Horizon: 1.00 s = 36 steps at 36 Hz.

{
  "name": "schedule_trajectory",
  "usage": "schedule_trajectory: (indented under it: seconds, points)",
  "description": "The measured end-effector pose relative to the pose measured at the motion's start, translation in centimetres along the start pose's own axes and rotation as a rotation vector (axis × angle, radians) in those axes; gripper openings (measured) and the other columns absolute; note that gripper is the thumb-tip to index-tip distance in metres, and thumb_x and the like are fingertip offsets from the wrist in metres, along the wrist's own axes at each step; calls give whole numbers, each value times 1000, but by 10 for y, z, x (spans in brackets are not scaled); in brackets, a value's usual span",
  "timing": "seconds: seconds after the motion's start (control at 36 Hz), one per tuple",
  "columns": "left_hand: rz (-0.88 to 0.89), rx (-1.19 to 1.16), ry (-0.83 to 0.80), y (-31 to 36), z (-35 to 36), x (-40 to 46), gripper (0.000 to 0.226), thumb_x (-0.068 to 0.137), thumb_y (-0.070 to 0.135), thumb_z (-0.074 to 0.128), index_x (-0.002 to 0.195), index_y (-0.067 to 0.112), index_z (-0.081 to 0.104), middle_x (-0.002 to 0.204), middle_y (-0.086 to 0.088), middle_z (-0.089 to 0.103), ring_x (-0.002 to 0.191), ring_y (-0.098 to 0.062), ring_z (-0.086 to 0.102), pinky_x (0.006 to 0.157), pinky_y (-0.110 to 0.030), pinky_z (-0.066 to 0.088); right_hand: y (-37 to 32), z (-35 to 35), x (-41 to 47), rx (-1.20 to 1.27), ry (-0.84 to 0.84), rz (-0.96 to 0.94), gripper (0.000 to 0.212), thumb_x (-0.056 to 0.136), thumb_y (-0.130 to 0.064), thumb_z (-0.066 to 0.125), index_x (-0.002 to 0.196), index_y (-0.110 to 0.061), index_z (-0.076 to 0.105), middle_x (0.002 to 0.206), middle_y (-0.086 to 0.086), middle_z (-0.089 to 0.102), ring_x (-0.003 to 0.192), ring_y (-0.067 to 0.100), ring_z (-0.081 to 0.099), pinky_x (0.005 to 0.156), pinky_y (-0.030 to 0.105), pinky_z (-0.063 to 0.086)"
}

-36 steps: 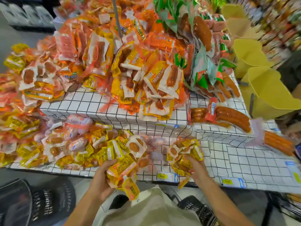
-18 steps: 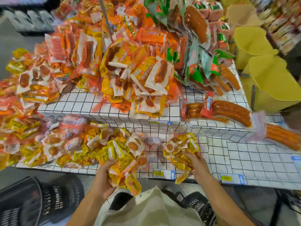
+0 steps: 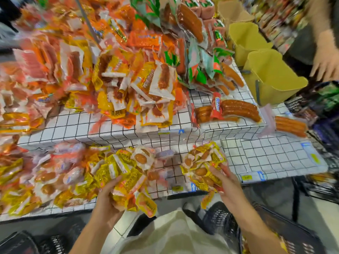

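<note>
From the head view, the left hand (image 3: 108, 200) grips a fistful of yellow sausage packets (image 3: 128, 187) at the front edge of the checked surface (image 3: 266, 154); the right hand (image 3: 226, 184) curls round a second bunch (image 3: 201, 162), beside the heaped pile (image 3: 60, 176).

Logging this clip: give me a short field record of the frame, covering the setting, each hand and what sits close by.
Setting: shop display table with a grid-patterned cover, piled with packaged sausages
Left hand: grips left bunch of yellow packets at the table's front edge
Right hand: grips right bunch of yellow packets, apart from the left one
Below: black basket
Far right: another person's hand
</note>
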State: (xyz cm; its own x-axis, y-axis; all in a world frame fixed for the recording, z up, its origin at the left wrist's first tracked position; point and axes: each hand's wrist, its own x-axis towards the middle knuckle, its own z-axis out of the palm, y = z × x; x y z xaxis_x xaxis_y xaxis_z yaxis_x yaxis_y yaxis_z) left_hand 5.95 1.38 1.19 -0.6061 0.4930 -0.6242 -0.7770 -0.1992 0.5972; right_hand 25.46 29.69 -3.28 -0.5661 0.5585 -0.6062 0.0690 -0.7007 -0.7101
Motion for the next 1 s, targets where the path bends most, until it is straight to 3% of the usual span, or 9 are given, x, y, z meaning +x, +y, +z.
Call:
schedule_trajectory:
  seconds: [0.11,0.25,0.42,0.53,0.67,0.81,0.92,1.0]
  points:
    - [-32,81,-35,16,-7,-1,22,81,27,63,89,18,81,97,-11,77,83,-29,75,67,-45,62,16,14,-25,36,76,-59,48,83,-15,76,131,-13,65,121,13,74,104,26,74,71,30,62]
    - [-90,132,-72,26,-14,-1,23,82,27,63,93,18,81,102,-13,77,89,-32,75,72,-49,62,41,20,-56,63,99,-82,44,86,-23,78,126,-32,65,124,2,73,110,21,72,71,25,61]
    - [-172,226,-117,25,-9,-7,23,81,27,65,93,18,82,105,-13,76,92,-30,75,71,-44,62,71,13,-94,30,323,-89,74,69,-36,86,138,-30,58,124,-3,73,106,18,74,84,41,58]
    - [-205,262,-150,15,-1,-9,23,77,26,69,96,20,81,110,-12,76,95,-31,74,70,-46,62,81,2,-126,128,283,-170,46,83,-26,79,127,-21,69,120,12,74,105,33,73,75,45,63]
    - [-239,325,-226,-11,25,-14,25,78,23,67,99,19,80,110,-12,75,95,-32,74,67,-46,61,91,-31,-159,214,350,-219,36,82,-25,79,118,-26,74,122,12,73,109,30,72,81,43,63]
    - [-276,435,-300,-55,63,-25,19,75,24,68,87,20,82,101,-11,78,86,-30,76,63,-47,62,100,-77,-184,261,398,-245,60,74,-39,90,128,-28,68,126,9,72,113,29,71,80,37,61]
    - [-328,519,-330,-103,94,-32,20,79,23,67,91,18,81,101,-12,77,85,-30,76,62,-44,60,105,-122,-209,319,443,-247,59,77,-38,89,130,-27,67,127,11,71,113,31,71,81,40,61]
    - [-375,592,-343,-143,118,-40,21,76,26,70,92,17,80,100,-13,77,83,-33,76,63,-50,59,111,-156,-228,409,490,-244,56,77,-32,89,128,-25,68,125,13,72,112,33,71,80,40,61]
